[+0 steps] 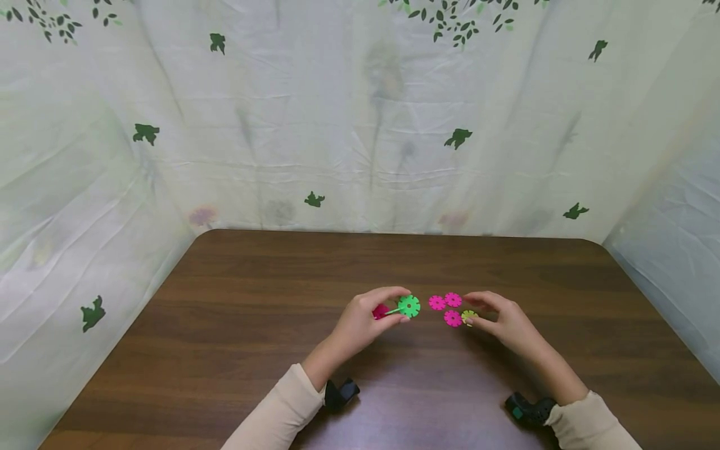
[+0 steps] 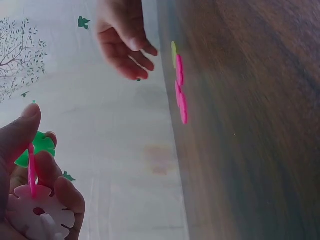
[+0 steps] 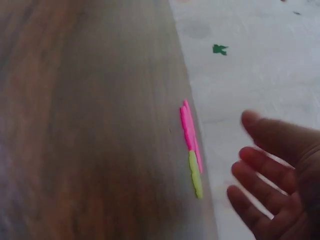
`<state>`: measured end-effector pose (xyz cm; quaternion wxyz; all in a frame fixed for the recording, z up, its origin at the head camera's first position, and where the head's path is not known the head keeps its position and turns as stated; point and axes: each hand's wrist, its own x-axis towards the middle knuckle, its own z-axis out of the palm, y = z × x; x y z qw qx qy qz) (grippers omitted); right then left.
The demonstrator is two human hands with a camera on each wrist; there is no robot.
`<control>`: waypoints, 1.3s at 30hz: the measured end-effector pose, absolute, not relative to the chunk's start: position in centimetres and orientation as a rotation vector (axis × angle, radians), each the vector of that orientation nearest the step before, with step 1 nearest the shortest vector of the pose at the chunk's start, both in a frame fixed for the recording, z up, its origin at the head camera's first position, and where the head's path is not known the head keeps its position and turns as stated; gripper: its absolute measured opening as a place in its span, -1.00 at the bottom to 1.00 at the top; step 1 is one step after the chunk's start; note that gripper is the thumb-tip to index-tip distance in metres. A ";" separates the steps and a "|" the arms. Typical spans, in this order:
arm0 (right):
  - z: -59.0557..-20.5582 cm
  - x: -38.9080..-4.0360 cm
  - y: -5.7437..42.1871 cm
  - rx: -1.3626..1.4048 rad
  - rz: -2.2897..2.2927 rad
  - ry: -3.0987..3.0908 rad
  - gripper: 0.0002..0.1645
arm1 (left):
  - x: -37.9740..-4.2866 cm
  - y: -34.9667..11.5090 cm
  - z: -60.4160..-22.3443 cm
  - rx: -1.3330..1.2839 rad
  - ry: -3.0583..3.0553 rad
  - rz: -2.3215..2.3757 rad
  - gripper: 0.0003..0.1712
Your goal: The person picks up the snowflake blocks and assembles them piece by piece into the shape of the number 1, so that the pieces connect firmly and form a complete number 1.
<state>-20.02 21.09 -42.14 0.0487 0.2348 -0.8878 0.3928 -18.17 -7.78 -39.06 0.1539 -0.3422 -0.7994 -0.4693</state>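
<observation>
In the head view, the left hand (image 1: 360, 319) gripped a joined piece with a green disc (image 1: 410, 306) and a dark pink disc (image 1: 380, 311) above the tabletop (image 1: 270, 300). The right hand (image 1: 506, 322), thumb and fingers parted, was near a yellow disc (image 1: 468, 316) on the tabletop beside 3 pink discs (image 1: 452, 319). In the left wrist view, the gripped piece also showed a pale disc (image 2: 22, 207). In the right wrist view, the right hand's fingers were loosely spread, apart from the yellow disc.
</observation>
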 end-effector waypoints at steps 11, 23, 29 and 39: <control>-44.1 -20.8 22.2 0.726 1.121 -2.796 -0.59 | -18.2 -7.8 -39.1 -0.989 -2.299 -1.316 -0.58; -43.4 -20.8 21.9 0.712 1.236 -2.872 -0.74 | -18.1 -7.9 -39.2 -0.980 -2.321 -1.305 -0.59; -42.5 -20.5 21.4 0.788 1.503 -2.781 -0.71 | -18.1 -7.9 -39.1 -0.978 -2.329 -1.305 -0.59; -41.0 -20.1 20.4 0.752 1.597 -2.704 -0.76 | -18.1 -7.8 -39.0 -1.001 -2.332 -1.276 -0.60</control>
